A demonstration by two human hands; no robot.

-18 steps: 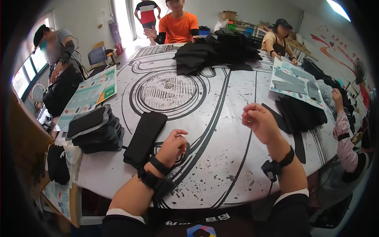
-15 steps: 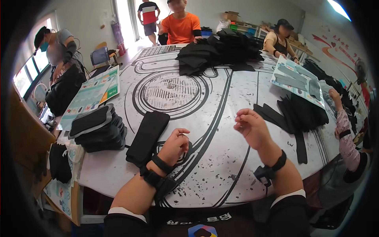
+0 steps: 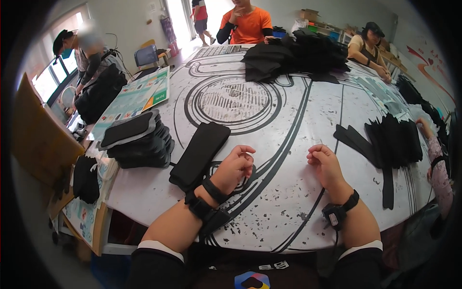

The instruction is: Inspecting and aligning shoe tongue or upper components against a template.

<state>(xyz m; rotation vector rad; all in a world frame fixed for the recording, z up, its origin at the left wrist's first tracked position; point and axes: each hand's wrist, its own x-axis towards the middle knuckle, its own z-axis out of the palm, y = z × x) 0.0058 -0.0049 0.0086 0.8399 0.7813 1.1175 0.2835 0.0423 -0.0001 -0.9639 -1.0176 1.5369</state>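
Note:
My left hand [image 3: 236, 168] hovers above the table, fingers loosely bent and the index finger reaching forward, with nothing in it. Just beyond its wrist lies a thick folded stack of black cloth pieces [image 3: 201, 153]. Across a gap, my right hand [image 3: 328, 166] is raised too, its fingers curled inward in a loose way; I see nothing in them. To the right of that hand, black cloth strips [image 3: 392, 144] are spread in a fanned pile. One strip [image 3: 388, 188] hangs out toward me.
A stack of grey-edged black pads [image 3: 137, 139] stands at left beside a printed board [image 3: 139, 98]. A big black cloth heap [image 3: 293, 55] covers the far side. Grey pieces [image 3: 380, 91] lie at far right. Several people surround the table; a co-worker's hand [image 3: 424, 127] is at right.
My view has shifted, so the scene sits further right. My hands have come closer together, and the right fingers have curled in more. The printed board over the right-hand strips has moved off them.

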